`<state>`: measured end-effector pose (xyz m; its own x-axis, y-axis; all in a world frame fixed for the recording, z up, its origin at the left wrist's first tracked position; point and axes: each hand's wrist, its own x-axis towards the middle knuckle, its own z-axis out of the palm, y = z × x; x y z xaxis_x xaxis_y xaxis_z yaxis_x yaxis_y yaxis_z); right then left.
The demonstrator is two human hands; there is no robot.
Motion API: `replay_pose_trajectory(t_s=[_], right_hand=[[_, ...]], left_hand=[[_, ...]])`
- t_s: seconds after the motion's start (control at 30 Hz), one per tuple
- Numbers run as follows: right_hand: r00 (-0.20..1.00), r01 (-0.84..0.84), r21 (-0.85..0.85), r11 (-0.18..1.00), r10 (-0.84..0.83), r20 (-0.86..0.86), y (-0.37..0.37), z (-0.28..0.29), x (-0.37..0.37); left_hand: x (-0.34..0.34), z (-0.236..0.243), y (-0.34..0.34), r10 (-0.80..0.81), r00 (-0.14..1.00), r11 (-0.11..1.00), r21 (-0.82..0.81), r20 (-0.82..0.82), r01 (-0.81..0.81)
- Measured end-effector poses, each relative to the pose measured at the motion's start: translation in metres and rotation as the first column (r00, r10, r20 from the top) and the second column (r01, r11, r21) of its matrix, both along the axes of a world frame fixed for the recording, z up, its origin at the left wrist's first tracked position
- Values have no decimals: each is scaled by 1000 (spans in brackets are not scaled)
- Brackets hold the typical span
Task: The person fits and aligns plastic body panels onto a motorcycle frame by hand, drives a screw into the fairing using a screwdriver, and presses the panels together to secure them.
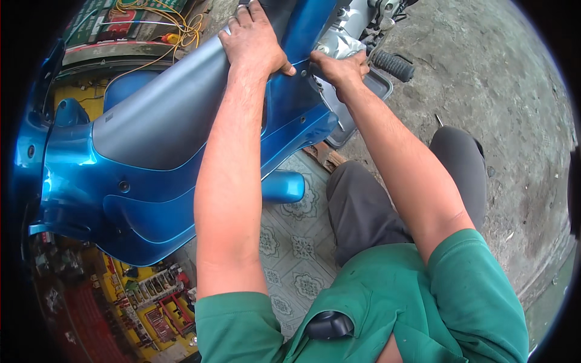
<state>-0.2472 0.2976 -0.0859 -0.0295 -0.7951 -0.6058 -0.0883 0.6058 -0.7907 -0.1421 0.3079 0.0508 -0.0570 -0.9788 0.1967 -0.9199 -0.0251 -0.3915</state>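
A blue motorbike body panel [78, 175] stretches from the left edge up to the top middle, with a smooth grey centre cover [175, 115] set into it. My left hand [254, 45] lies over the top of the grey cover, fingers stretched out and thumb spread down onto the blue side. Just to its right, my right hand [342, 69] is closed at the edge of the blue side panel [293, 91]. Its thumb touches that edge; the other fingers curl beside the silver engine casing [348, 36] and are partly hidden.
A black rubber footpeg [393, 65] juts out beside my right hand. A grey tray [381, 88] sits under the engine. Tools fill a yellow toolbox [151, 296] at lower left; a yellow cable [187, 30] coils at upper left. A thin metal tool [439, 120] lies on the concrete [496, 133].
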Motion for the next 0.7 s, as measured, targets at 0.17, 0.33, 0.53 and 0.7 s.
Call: replay_pose_trajectory(t_s=[0.17, 0.33, 0.53, 0.7], right_hand=[[998, 48, 65, 997, -45, -48, -10, 6, 10], [997, 43, 90, 995, -36, -74, -13, 10, 10], [953, 3, -357, 934, -111, -283, 6, 4, 3], [963, -41, -611, 790, -131, -234, 5, -22, -23]], left_hand=[[-5, 2, 1, 180, 967, 984, -21, 178, -180], [-5, 2, 0, 180, 969, 983, -8, 172, -181], [-1, -3, 1, 158, 973, 987, -19, 167, -157], [-5, 0, -2, 165, 973, 986, -2, 160, -167]])
